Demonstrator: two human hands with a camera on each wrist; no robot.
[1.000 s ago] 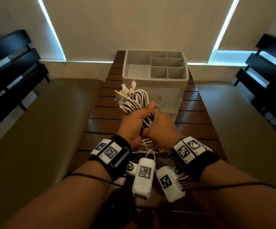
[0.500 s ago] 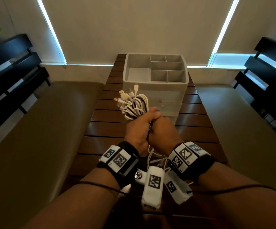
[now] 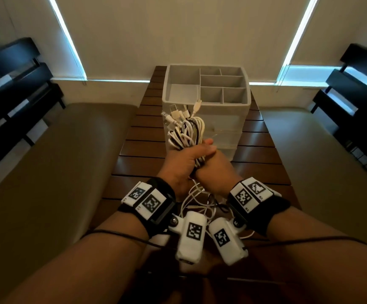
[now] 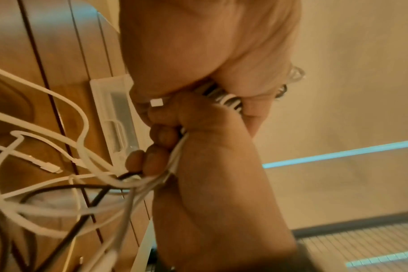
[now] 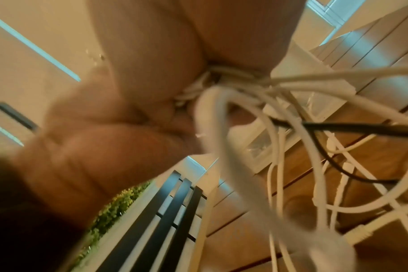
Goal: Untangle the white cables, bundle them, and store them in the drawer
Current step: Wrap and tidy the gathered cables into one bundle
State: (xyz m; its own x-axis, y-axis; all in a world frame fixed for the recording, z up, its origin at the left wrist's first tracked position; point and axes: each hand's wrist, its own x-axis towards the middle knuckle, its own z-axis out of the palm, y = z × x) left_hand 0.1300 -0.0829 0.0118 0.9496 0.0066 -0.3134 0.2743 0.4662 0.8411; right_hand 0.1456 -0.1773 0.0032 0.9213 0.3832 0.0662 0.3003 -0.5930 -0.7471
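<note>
A coiled bundle of white cables, with dark strands among them, stands upright in front of the white drawer organiser. Its plugs point up and to the left. My left hand grips the bundle around its middle, thumb across the top. My right hand grips the same bundle right beside it, partly under the left thumb. Loose cable ends hang below both hands onto the table. In the left wrist view my curled fingers clamp the strands. The right wrist view is blurred, with loose loops trailing from the fist.
The organiser's open top tray has several empty compartments. It stands on a dark slatted wooden table. Tan cushioned benches flank the table on both sides. Black shelving stands at the far left and right.
Both hands keep their grip on the bundle. They have drawn tighter together, and the bundle now stands more upright, closer to the organiser front.
</note>
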